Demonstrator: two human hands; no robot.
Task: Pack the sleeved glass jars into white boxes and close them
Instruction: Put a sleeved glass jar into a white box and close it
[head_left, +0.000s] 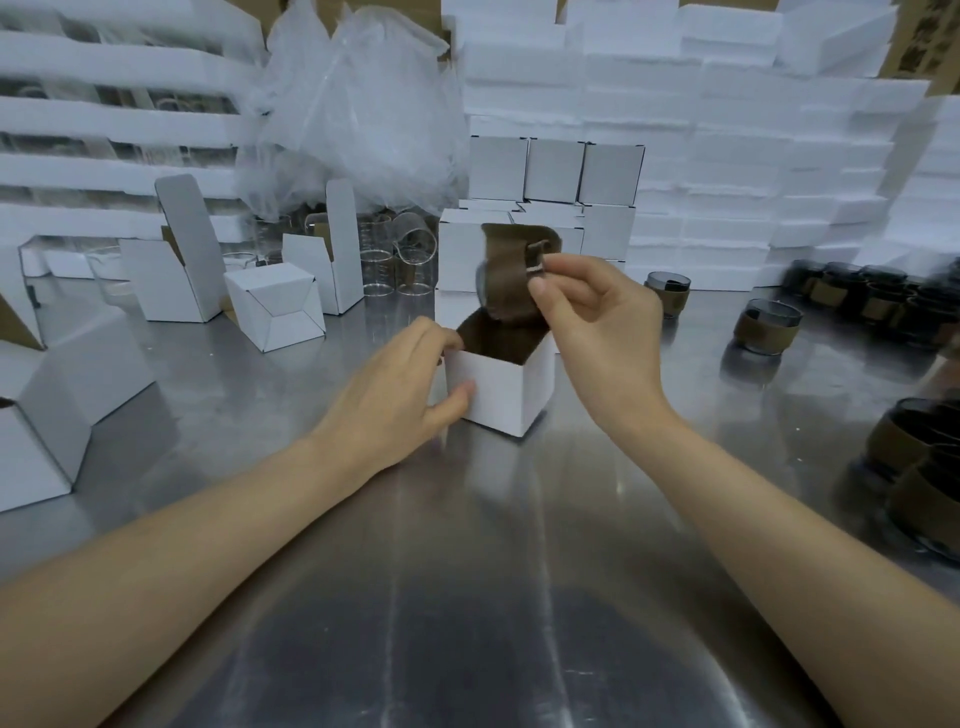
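Both my forearms are reaching out over the steel table (467, 597) toward its middle. My left hand (400, 395) is gripping the near-left corner of the open white box (501, 395), steadying it. My right hand (597, 332) is pinching the sleeved jar (506, 275) by its upper edge, fingers closed on it. That jar is hanging tilted directly above the box mouth, so I judge it is needing only a straight lowering.
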